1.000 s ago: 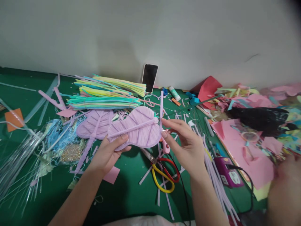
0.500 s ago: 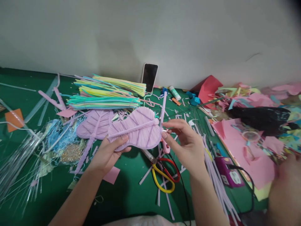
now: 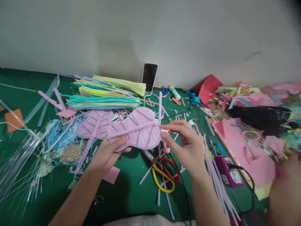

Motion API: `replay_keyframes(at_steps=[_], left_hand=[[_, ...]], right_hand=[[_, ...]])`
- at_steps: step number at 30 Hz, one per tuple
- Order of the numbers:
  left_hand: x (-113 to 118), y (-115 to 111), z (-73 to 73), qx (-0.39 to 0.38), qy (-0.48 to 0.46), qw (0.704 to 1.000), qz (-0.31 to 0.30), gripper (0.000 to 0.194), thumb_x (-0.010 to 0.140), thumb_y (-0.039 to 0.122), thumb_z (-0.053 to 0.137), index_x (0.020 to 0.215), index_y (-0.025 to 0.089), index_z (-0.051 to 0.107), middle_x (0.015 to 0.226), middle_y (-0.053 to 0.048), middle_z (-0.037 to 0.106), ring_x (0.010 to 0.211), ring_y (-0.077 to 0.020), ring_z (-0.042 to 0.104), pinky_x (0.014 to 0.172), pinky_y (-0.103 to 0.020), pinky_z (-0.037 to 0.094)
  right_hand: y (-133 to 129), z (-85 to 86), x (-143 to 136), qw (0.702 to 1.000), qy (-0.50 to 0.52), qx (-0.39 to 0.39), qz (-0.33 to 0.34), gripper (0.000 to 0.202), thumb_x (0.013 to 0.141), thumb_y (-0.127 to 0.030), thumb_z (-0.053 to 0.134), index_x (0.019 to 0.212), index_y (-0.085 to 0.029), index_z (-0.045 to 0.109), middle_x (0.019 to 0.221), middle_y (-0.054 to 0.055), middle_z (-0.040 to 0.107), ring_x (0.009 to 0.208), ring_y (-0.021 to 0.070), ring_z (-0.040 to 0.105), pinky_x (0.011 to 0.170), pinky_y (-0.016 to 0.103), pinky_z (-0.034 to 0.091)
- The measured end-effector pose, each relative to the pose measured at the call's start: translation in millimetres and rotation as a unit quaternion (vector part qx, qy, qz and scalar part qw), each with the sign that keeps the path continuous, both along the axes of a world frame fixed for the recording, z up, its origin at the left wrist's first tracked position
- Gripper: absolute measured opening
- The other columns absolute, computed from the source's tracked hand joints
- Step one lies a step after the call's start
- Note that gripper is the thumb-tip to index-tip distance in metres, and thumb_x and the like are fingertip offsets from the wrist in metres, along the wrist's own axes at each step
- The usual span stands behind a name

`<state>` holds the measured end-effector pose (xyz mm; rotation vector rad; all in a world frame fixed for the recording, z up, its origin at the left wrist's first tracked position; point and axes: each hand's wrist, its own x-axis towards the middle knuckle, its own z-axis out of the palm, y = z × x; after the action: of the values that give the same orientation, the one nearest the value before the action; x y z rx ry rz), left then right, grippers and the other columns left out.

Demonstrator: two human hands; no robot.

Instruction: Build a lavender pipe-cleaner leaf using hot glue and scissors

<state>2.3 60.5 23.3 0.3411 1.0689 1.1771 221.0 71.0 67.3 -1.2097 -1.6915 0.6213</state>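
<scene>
A lilac leaf shape (image 3: 135, 130), with ribs like a leaf's veins, is pinched at its lower left edge by my left hand (image 3: 110, 153), thumb on top. A lilac pipe cleaner (image 3: 160, 106) stands upright along the leaf's right end. My right hand (image 3: 183, 141) pinches near its lower end, touching the leaf's edge; a small white and red bit shows between the fingertips, too small to name. Behind the left hand lies a second lilac leaf (image 3: 94, 124) with a stem. Below the held leaf are red and yellow handled scissors (image 3: 164, 175) and a partly hidden pink tool (image 3: 166, 147).
Bundles of coloured pipe cleaners (image 3: 105, 102) lie before a propped phone (image 3: 150, 77). Lilac pipe cleaners (image 3: 217, 188), a purple box (image 3: 229, 172) with a black cable, and pink paper (image 3: 254, 157) lie right. Another person's blurred hand (image 3: 287, 185) is at the right edge.
The upright lilac pipe cleaner has shifted slightly left and straightened, coming against the leaf's right end. My left hand and the leaf have barely moved.
</scene>
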Motion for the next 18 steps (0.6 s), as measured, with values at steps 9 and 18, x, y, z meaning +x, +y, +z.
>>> replay_keyframes(at_steps=[9, 18], left_hand=[[-1.9, 0.0, -1.5, 0.008, -0.003, 1.000, -0.012, 0.029, 0.061, 0.015, 0.085, 0.087, 0.016, 0.071, 0.080, 0.001, 0.074, 0.067, -0.0126, 0.068, 0.046, -0.017, 0.057], [-1.9, 1.5, 1.7, -0.001, 0.004, 1.000, -0.003, 0.030, 0.056, 0.013, 0.087, 0.079, 0.015, 0.068, 0.074, 0.002, 0.072, 0.061, -0.0118, 0.067, 0.043, -0.016, 0.056]], right_hand=[[0.1, 1.6, 2.9, 1.000, -0.003, -0.009, 0.022, 0.015, 0.086, -0.022, 0.067, 0.098, -0.029, 0.073, 0.095, 0.003, 0.061, 0.092, 0.0191, 0.060, 0.082, 0.036, 0.050], [-0.3, 4.4, 1.7, 0.999, -0.002, -0.007, 0.032, 0.018, 0.086, -0.019, 0.068, 0.098, -0.030, 0.073, 0.094, 0.002, 0.060, 0.094, 0.0186, 0.059, 0.084, 0.035, 0.048]])
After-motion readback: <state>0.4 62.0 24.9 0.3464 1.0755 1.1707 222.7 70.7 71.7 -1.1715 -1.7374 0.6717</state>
